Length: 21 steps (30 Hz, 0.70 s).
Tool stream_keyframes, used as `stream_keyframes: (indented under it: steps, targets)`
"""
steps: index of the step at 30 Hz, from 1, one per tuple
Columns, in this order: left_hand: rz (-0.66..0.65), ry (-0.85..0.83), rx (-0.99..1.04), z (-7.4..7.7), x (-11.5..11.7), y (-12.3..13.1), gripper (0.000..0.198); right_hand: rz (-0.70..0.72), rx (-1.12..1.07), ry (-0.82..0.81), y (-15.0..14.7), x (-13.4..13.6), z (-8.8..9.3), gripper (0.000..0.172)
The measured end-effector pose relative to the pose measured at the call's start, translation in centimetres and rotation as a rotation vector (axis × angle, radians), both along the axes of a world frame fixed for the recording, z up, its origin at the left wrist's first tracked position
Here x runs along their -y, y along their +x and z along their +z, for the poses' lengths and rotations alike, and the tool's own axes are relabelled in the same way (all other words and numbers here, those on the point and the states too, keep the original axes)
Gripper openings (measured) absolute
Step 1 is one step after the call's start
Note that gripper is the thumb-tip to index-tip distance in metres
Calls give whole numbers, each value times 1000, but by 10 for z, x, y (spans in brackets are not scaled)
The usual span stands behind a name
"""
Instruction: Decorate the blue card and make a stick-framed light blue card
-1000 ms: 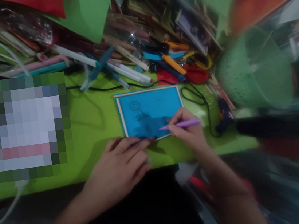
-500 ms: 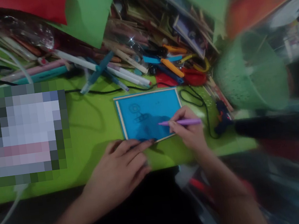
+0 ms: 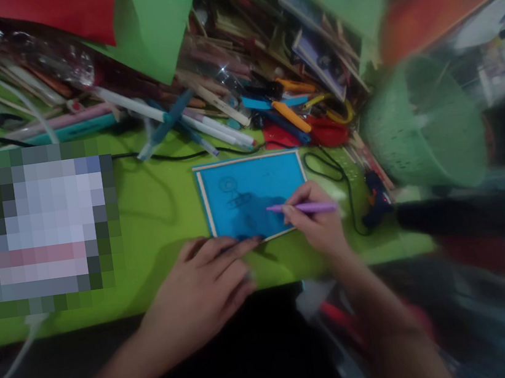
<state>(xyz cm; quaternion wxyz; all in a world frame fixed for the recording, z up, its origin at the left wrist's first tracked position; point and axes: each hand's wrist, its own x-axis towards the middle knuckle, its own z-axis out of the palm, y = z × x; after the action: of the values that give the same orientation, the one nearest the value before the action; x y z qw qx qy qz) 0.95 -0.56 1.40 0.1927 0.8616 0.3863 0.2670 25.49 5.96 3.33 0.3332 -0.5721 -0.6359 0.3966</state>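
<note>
A blue card (image 3: 256, 185) edged with pale wooden sticks lies on the lime-green table (image 3: 157, 208), with faint drawings on it. My right hand (image 3: 315, 221) is closed round a purple pen (image 3: 306, 208), whose tip touches the card's lower right part. My left hand (image 3: 204, 285) lies flat on the table with fingers stretched out, fingertips pressing on the card's near edge.
A heap of pens, markers, sticks and pliers (image 3: 288, 107) fills the table's back. Green paper (image 3: 151, 22) and red paper (image 3: 71, 11) lie behind. A green perforated basket (image 3: 421, 123) stands at right, a black cable (image 3: 334, 172) and a glue gun (image 3: 377, 197) beside the card.
The pen tip and my right hand have shifted slightly up and left on the card. My left hand stays in place on the card's edge.
</note>
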Motion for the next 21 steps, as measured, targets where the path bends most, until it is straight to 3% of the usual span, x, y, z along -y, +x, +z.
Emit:
stream_keyframes:
  steps: [10, 16, 21]
  targets:
    - [-9, -4, 0, 0, -1, 0, 33, 12, -16, -23, 1, 0, -1, 14]
    - [-5, -1, 3, 0, -1, 0, 32, -81, -129, 16, 4, 3, -3, 13]
    - [-3, 1, -7, -1, 0, 0, 31, -57, -82, -4, 5, 4, -4, 13]
